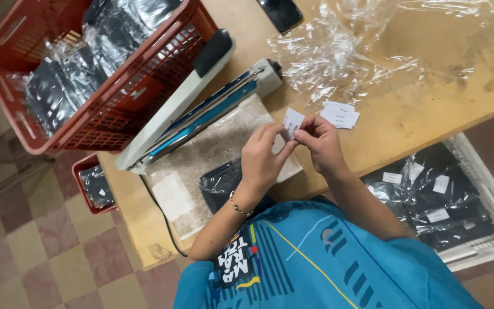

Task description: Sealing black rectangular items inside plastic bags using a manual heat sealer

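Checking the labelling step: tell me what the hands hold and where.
Both hands, left hand and right hand, pinch a small white label by its lower edge.

Wooden table [430, 109], scuffed and pale, bearing a heat sealer [201, 109] just beyond the left hand [261, 160], with a red crate [144, 97] of dark bagged goods past the sealer and a dark phone [281, 12] at the far edge. Crumpled clear film [338, 57] lies beyond the right hand [321, 143], with a small stack of white labels [341, 114] just beside that hand. A dark bagged item [221, 183] rests on a pale mat [201, 154] under the left wrist.
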